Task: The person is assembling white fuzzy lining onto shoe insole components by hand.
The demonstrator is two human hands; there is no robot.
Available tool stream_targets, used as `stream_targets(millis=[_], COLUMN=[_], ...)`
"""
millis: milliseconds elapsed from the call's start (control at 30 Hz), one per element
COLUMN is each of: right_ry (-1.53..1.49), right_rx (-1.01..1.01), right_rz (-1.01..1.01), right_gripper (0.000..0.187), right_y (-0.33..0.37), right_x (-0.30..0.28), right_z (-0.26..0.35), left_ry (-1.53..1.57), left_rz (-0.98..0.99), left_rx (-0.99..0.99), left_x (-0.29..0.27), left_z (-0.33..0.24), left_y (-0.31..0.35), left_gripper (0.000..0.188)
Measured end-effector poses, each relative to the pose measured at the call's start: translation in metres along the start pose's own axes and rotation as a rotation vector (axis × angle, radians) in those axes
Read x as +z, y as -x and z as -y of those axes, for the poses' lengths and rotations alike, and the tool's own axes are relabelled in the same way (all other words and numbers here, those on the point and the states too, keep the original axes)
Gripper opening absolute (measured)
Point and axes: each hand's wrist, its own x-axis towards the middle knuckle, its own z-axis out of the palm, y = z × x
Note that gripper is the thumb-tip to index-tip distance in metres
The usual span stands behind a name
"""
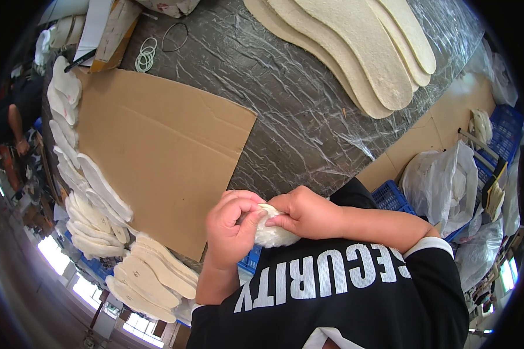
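Close to my chest, both hands pinch a fluffy cream-white fleece piece [275, 234], likely an insole, though much of its shape is hidden by my fingers. My left hand [232, 225] is closed on its left side, thumb and fingers pressed together at the upper edge. From the other side my right hand [304, 214] grips it, with the thumb pointing left along the top. A flat cardboard sheet [169, 145] lies on the table just beyond my left hand.
Large felt insoles [355, 41] overlap at the far right of the plastic-covered table [291, 134]. White insoles [102, 186] line the left edge, with beige ones [148, 276] nearer. Rubber bands [146, 55] lie far left. Plastic bags [442, 180] and blue crates [392, 196] stand right.
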Motion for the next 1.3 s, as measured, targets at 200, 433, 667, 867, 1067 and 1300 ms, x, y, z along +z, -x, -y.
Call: stream_targets(millis=[200, 433, 667, 867, 1067, 1300], right_ry=[0.041, 0.104, 0.143, 0.128, 0.011, 0.271], right_rx=[-0.043, -0.060, -0.047, -0.032, -0.042, 0.139], right_rz=[-0.127, -0.167, -0.173, -0.082, 0.028, -0.063], right_gripper=[0.018, 0.017, 0.019, 0.022, 0.027, 0.020], right_y=[0.008, 0.013, 0.014, 0.009, -0.026, -0.051], right_x=[0.002, 0.002, 0.007, 0.001, -0.026, -0.028], right_z=[-0.002, 0.006, 0.005, 0.008, 0.007, 0.004], left_ry=[0.506, 0.028, -0.061, -0.255, -0.483, -0.577], left_rz=[-0.306, -0.144, -0.177, -0.064, -0.054, 0.077], left_rx=[-0.029, 0.041, -0.083, -0.048, 0.297, 0.459], left_x=[0.017, -0.008, -0.006, -0.005, 0.002, -0.003], left_z=[-0.016, -0.003, -0.010, -0.012, -0.008, -0.015], left_y=[-0.003, 0.015, 0.015, 0.012, 0.002, 0.004], left_gripper=[0.024, 0.024, 0.015, 0.011, 0.018, 0.017])
